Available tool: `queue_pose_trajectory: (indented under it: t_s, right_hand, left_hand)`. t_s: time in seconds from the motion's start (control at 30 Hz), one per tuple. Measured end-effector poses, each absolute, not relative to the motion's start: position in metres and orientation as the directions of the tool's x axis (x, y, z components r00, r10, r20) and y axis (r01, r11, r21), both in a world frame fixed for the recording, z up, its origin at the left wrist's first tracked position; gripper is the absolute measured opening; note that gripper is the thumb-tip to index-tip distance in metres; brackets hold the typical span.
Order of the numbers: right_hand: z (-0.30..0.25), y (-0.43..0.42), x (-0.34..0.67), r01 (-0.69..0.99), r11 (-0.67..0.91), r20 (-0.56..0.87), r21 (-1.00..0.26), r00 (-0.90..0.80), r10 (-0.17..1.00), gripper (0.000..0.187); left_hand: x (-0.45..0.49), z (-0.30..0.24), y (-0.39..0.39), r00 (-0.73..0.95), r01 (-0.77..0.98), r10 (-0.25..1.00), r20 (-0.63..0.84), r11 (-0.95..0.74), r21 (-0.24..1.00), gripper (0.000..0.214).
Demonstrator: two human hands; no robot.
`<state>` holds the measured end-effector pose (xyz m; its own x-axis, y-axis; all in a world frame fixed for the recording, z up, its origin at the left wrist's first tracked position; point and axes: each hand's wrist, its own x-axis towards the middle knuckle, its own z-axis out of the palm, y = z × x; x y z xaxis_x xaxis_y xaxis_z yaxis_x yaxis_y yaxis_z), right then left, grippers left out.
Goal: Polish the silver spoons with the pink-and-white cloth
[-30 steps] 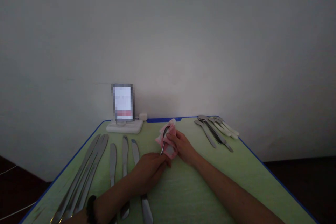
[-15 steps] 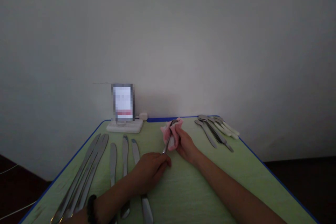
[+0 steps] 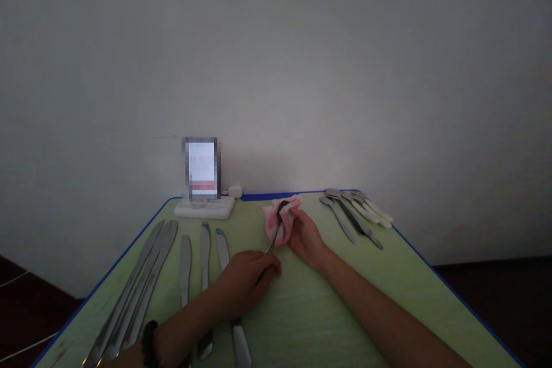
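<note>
Near the middle of the table, my left hand (image 3: 252, 279) is closed round the handle of a metal spoon (image 3: 275, 234). The spoon slants up and away, its dark bowl lying against a crumpled pink and white cloth (image 3: 270, 219). My right hand (image 3: 307, 240) grips that cloth from the right, behind and beside the spoon's bowl; some of its fingers are hidden by the cloth. Several table knives lie left of my hands, among them a knife (image 3: 185, 264) and another knife (image 3: 206, 253), partly covered by my left forearm.
Several spoons (image 3: 338, 218), some with white handles, lie together at the far right of the green table (image 3: 328, 322). A lit, blurred phone (image 3: 202, 168) stands on a white base (image 3: 204, 207) at the back left. A pale wall (image 3: 276, 69) rises behind the table.
The cloth has opened out a little round the spoon's bowl, and the right thumb has shifted slightly lower. The left hand keeps its hold, nearly still.
</note>
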<state>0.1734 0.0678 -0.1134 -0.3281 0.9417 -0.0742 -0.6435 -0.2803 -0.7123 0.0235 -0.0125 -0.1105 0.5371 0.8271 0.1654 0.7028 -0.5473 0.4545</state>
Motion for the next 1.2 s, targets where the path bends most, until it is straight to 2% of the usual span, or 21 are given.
queue_pose_trajectory:
  t_s: [0.1,0.27,0.5,0.77,0.87,1.0,1.1,1.2]
  right_hand:
    - [-0.11,0.066,0.173,-0.635,-0.267,-0.038,-0.725,-0.351,0.936,0.029]
    - [-0.114,0.063,0.17,-0.564,-0.215,-0.007,-0.797,-0.348,0.938,0.04]
    - [-0.117,0.061,0.174,-0.465,-0.241,-0.058,-0.852,-0.373,0.926,0.027]
    - [-0.113,0.058,0.172,-0.454,-0.252,-0.061,-0.854,-0.394,0.917,0.03]
    - [-0.116,0.062,0.17,-0.495,-0.252,-0.091,-0.832,-0.326,0.941,0.032]
    - [-0.118,0.069,0.17,-0.649,-0.214,-0.14,-0.731,-0.165,0.976,0.036]
    - [-0.116,0.07,0.173,-0.664,-0.245,-0.108,-0.707,-0.241,0.965,0.035]
    - [-0.112,0.067,0.176,-0.617,-0.286,-0.037,-0.733,-0.383,0.923,0.022]
  left_hand:
    - [0.023,-0.111,-0.013,0.538,0.697,0.825,0.171,-0.55,0.461,0.022]
    - [0.024,-0.109,-0.014,0.54,0.703,0.826,0.159,-0.547,0.454,0.023]
    - [0.025,-0.107,-0.013,0.544,0.686,0.824,0.158,-0.545,0.482,0.023]
    - [0.024,-0.109,-0.014,0.538,0.684,0.827,0.159,-0.54,0.49,0.023]
    - [0.025,-0.109,-0.013,0.54,0.688,0.826,0.16,-0.543,0.481,0.023]
    - [0.025,-0.109,-0.013,0.536,0.701,0.831,0.153,-0.538,0.467,0.024]
    - [0.025,-0.108,-0.013,0.513,0.71,0.846,0.145,-0.513,0.482,0.023]
    - [0.026,-0.108,-0.014,0.462,0.731,0.878,0.125,-0.457,0.507,0.023]
